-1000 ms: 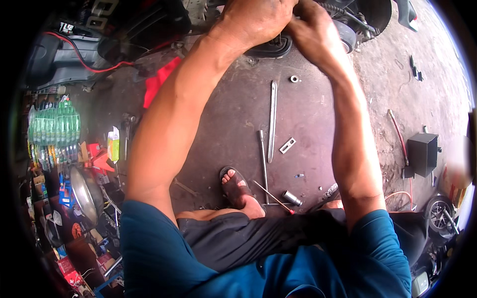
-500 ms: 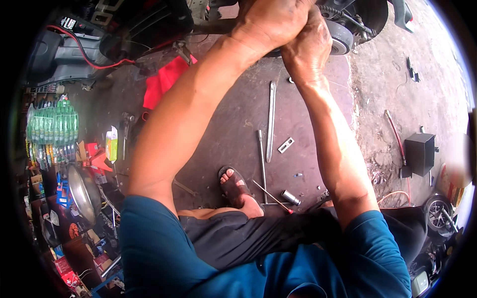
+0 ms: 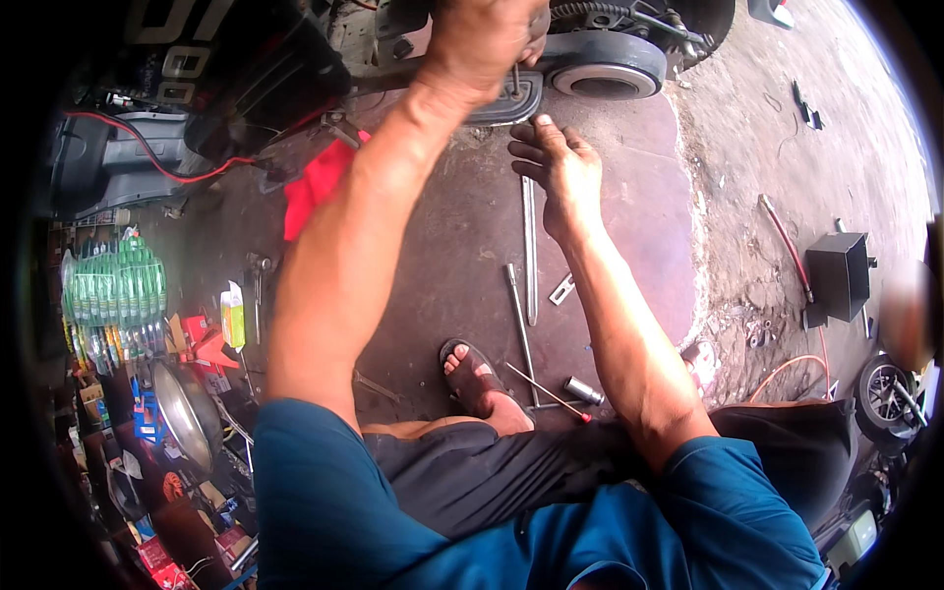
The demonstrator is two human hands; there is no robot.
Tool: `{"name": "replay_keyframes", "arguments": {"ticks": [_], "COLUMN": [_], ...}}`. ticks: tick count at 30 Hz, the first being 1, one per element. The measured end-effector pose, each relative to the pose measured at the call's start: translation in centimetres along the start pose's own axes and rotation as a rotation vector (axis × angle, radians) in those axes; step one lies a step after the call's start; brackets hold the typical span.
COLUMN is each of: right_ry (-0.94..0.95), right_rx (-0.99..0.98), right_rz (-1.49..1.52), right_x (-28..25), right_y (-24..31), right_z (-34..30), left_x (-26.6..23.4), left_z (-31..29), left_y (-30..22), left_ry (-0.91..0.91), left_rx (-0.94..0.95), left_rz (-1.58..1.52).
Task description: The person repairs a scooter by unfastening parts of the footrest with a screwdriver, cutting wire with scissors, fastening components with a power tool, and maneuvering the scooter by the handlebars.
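My left hand (image 3: 487,49) is closed at the top of the view, beside the underside of a vehicle. Its fingers curl over something mostly hidden; a thin metal rod (image 3: 516,81) shows just below them. Under that lies a black ribbed pad (image 3: 503,106) with a pale rim. Just below the pad, my right hand (image 3: 562,182) hangs with fingers apart, holding nothing. A rubber-edged wheel (image 3: 605,84) is to the right of the pad. Beneath my right hand a long flat metal bar (image 3: 531,261) lies on the floor, close to a slotted metal plate (image 3: 561,289).
On the floor near my sandalled foot (image 3: 472,374) are a long-shafted wrench (image 3: 519,310), a red-handled screwdriver (image 3: 549,392) and a metal socket (image 3: 584,390). A red cloth (image 3: 315,187) lies left. Green bottles (image 3: 116,285) and clutter fill the left side; a black box (image 3: 838,275) stands right.
My hands were together at the top; the right has come down and away with its fingers spread. The left has shifted slightly left, and the pad and rod now show.
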State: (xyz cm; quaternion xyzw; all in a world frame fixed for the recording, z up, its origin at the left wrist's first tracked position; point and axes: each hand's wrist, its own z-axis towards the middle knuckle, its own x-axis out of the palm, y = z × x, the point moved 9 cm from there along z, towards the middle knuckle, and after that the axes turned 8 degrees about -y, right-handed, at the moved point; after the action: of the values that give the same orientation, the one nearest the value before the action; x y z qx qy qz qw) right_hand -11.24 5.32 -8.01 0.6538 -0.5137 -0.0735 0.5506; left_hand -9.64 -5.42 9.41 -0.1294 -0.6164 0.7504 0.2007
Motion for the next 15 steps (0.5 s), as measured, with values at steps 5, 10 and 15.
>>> {"name": "replay_keyframes", "arguments": {"ticks": [5,10,15], "right_ry": [0.069,0.013,0.021], "right_rx": [0.110,0.136,0.097], "right_rz": [0.023,0.086,-0.004], "right_x": [0.7,0.4,1.3], "right_y": [-0.3,0.0,0.3], "right_z": [0.7,0.7,0.8], "left_x": [1.6,-1.4,2.6], "left_z": [1.1,-0.6,-0.5], "left_y": [1.1,-0.4,0.9], "left_ry": [0.333,-0.240,0.552], "left_rx": [-0.236,0.132,-0.300], "left_rz": [-0.179,0.108,-0.146]}}
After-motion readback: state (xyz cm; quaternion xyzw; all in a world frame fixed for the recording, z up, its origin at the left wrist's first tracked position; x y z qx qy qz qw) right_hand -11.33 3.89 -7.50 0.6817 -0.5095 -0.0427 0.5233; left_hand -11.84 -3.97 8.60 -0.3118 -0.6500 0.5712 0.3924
